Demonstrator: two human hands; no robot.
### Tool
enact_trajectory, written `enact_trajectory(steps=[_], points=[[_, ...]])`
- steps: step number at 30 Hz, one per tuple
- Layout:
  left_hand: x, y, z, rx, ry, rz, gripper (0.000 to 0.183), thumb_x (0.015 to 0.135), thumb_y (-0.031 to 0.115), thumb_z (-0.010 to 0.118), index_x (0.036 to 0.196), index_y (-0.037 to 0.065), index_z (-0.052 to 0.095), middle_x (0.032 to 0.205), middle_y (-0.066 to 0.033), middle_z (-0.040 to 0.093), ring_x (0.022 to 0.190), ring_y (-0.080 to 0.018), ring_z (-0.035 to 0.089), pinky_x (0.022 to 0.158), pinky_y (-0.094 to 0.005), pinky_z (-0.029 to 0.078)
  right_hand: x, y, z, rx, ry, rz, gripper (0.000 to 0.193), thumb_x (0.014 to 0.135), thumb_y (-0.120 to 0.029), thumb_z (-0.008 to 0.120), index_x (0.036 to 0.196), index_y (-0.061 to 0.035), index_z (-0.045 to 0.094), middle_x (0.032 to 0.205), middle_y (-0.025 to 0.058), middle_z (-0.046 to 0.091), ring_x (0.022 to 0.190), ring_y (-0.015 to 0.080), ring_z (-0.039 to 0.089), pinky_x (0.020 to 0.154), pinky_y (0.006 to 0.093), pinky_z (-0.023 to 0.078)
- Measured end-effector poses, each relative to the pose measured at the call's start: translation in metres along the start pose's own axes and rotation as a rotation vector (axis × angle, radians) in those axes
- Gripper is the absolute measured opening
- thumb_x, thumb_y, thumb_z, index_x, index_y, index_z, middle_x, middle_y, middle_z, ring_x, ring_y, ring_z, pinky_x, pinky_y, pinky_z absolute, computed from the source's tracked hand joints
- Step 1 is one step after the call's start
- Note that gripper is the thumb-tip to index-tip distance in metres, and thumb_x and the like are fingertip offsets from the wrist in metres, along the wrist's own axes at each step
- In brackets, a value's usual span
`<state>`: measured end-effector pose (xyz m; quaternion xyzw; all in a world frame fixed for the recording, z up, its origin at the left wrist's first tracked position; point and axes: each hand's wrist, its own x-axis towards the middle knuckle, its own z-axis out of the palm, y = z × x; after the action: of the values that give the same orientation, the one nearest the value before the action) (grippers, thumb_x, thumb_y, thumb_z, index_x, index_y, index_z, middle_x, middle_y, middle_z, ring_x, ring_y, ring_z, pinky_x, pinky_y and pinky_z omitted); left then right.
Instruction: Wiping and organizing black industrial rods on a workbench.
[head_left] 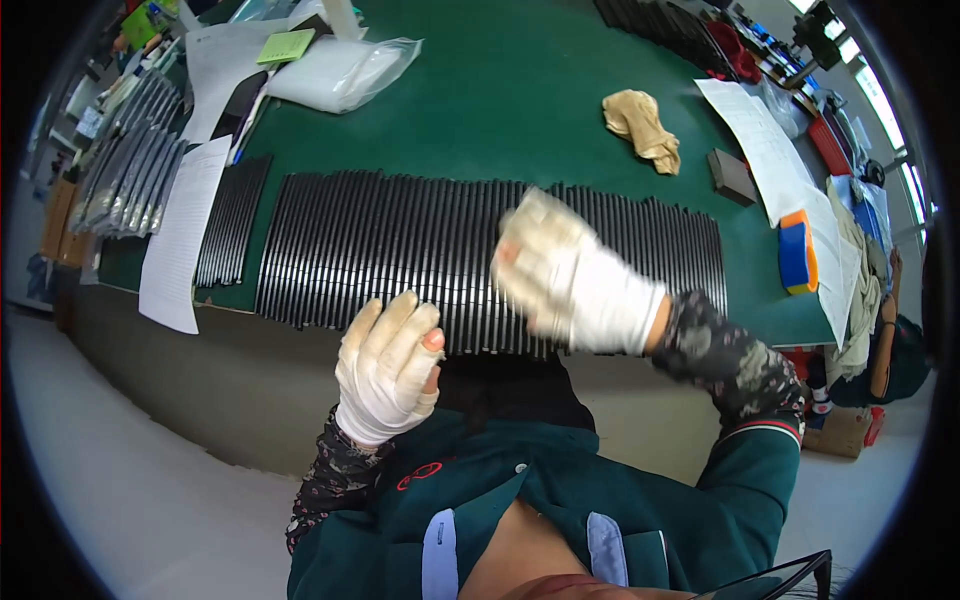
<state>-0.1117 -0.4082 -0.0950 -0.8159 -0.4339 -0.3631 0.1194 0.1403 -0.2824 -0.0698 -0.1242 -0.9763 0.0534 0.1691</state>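
A long row of slim black rods (380, 245) lies side by side across the near part of the green table (500, 95). My left hand (388, 368), in a whitish glove with bare fingertips showing, is at the row's front edge. Its fingers are stretched out, and nothing shows in them. Over the right half of the row is my right hand (560, 265), gloved the same way and smeared by motion. Its fingers look bent, but whether they hold anything is unclear. A smaller bunch of black rods (232, 225) lies left of the row.
At the left are paper sheets (187, 235), plastic-wrapped pieces (135, 165) and a clear plastic bag (340, 75). To the right lie a tan glove (642, 128), a grey block (732, 177) and an orange-and-blue tape roll (797, 252). Another person (890, 355) is at the far right.
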Motion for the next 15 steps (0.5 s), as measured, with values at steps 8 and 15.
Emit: enact_trajectory(steps=[8,15], points=[[-0.043,-0.056,-0.042,0.196,0.128,-0.142,0.036,0.096,0.022,0.047,0.128,0.006,0.049,0.121,-0.0138,0.058,0.113,-0.0358,0.056,0.097,-0.0502,0.042,0.068,0.01,0.023,-0.239,-0.103,0.012,0.065,0.092,-0.044,0.045,0.139,-0.0001,0.038,0.141,0.0232,0.04,0.131,0.0401,0.039,0.112,0.0526,0.024],[-0.078,-0.125,-0.079,0.237,0.296,-0.436,0.038,0.099,0.027,0.046,0.126,0.0,0.05,0.125,-0.0155,0.058,0.118,-0.0377,0.054,0.099,-0.0423,0.044,0.153,0.016,0.04,-0.187,-0.097,-0.002,0.047,0.094,-0.037,0.042,0.124,-0.0025,0.05,0.134,0.0256,0.044,0.121,0.0423,0.046,0.109,0.0527,0.03]])
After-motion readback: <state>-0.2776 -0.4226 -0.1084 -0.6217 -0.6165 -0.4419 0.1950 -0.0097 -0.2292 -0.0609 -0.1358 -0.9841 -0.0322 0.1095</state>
